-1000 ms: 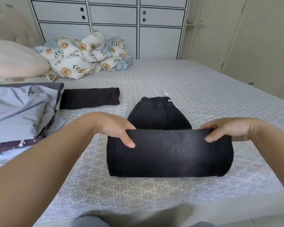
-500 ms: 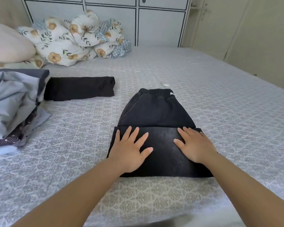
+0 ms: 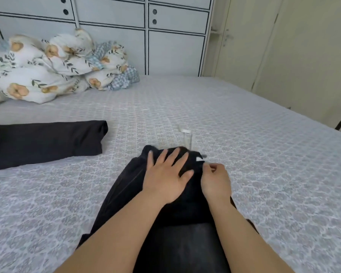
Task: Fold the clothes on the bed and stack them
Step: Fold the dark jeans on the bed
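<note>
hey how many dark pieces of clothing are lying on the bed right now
2. The black trousers lie in the near middle of the bed, under both hands. A folded black garment lies to the left, partly cut off by the frame edge. More may lie outside the view.

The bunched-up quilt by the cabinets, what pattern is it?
White with orange flowers and green leaves, plus a blue checked side: the quilt, head view.

Left hand (image 3: 166, 177) flat — fingers spread, right hand (image 3: 215, 181) fingers curled
</note>
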